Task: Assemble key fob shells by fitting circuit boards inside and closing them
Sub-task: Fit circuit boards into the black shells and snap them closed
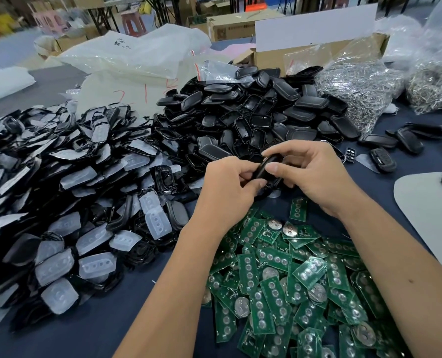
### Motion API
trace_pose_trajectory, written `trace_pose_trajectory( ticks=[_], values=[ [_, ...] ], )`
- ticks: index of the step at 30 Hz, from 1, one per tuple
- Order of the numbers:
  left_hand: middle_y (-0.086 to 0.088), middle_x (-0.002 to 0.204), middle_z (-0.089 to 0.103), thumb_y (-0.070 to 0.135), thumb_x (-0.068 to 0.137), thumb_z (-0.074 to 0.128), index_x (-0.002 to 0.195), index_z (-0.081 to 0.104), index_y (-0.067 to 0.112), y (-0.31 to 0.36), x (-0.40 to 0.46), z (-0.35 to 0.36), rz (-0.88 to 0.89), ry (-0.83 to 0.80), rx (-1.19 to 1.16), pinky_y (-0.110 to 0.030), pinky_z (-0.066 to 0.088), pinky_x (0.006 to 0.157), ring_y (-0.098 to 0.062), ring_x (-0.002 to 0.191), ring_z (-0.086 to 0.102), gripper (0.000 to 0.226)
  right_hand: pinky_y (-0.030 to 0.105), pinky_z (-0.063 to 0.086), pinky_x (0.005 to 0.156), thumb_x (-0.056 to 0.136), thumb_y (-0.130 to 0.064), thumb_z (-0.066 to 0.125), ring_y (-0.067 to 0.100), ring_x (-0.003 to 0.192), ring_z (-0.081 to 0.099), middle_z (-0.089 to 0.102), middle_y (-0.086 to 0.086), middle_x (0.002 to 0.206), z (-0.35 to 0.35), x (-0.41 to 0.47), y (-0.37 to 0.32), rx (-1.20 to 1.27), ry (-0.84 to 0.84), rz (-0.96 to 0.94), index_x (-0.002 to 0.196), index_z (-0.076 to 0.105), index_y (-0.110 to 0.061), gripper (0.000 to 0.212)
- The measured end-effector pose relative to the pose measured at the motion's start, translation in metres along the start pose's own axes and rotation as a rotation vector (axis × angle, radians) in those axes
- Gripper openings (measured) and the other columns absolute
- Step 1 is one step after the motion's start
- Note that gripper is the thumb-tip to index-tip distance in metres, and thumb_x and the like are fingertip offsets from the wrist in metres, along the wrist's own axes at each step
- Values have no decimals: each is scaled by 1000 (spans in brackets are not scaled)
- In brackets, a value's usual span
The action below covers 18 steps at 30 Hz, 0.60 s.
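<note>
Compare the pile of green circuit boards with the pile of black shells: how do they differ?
The circuit boards are flat, green rectangles with silver dots; the black shells are rounded and plain. The boards lie nearest the person, under the forearms; the shells are heaped higher, beyond the hands. Both are loose heaps on the table.

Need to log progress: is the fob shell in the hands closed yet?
Cannot tell. Both the left hand and right hand pinch the black fob shell, and their fingers cover its seam.

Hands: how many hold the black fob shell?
2: the left hand grips the shell from the left, the right hand pinches it from the right.
</note>
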State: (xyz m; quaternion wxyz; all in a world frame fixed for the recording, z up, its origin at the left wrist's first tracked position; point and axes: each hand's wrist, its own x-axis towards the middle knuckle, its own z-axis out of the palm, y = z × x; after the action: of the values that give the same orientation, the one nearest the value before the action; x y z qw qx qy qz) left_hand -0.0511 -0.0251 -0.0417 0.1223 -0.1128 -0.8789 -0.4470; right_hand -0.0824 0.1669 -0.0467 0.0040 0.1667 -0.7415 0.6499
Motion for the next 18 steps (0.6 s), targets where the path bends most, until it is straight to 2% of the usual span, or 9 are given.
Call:
trace_pose_trajectory(
  ticks=[4, 5, 8, 11, 14, 18],
  values=[
    [13, 80, 74, 14, 82, 85, 95, 81, 30, 3, -2, -2, -46, 59, -106, -20, 57, 70, -4, 74, 68, 20, 23, 50, 56, 86, -12, 84, 18, 64, 58, 73, 9, 78, 0, 0, 0, 95, 49, -1, 96, 81, -20, 12],
    [14, 80, 74, 15, 82, 85, 94, 81, 33, 3, -2, -3, -51, 68, -129, -19, 56, 69, -3, 74, 68, 22, 23, 50, 56, 86, -11, 83, 17, 64, 59, 72, 7, 77, 0, 0, 0, 117, 54, -1, 94, 81, -19, 12],
    [11, 81, 76, 13, 83, 85, 90, 78, 38, 4, -1, -5, -54, 81, -168, -27, 61, 72, -5, 74, 70, 27, 22, 50, 56, 87, -8, 82, 14, 62, 58, 70, 6, 74, 2, 0, 0, 157, 60, 3, 93, 80, -15, 10],
    [5, 85, 74, 13, 85, 84, 96, 82, 19, 4, -1, -4, -69, 85, -171, -39, 62, 76, -12, 76, 71, 13, 22, 49, 55, 86, -10, 82, 12, 59, 57, 69, 3, 70, 3, -1, 0, 174, 62, 5, 93, 79, -12, 7],
    [1, 86, 73, 13, 85, 84, 99, 81, 13, 5, -1, -3, -67, 91, -154, -41, 61, 77, -14, 78, 71, 14, 23, 49, 58, 81, -18, 82, 17, 65, 57, 69, 6, 74, 3, -1, -2, 214, 52, 36, 94, 78, -10, 16],
    [7, 87, 73, 14, 79, 89, 89, 75, 34, 7, -2, -4, -58, 109, -148, -32, 60, 78, -8, 80, 68, 26, 26, 55, 71, 75, -17, 82, 26, 80, 57, 71, 11, 89, 2, -2, -3, 268, 17, 87, 97, 77, -12, 23]
  ],
)
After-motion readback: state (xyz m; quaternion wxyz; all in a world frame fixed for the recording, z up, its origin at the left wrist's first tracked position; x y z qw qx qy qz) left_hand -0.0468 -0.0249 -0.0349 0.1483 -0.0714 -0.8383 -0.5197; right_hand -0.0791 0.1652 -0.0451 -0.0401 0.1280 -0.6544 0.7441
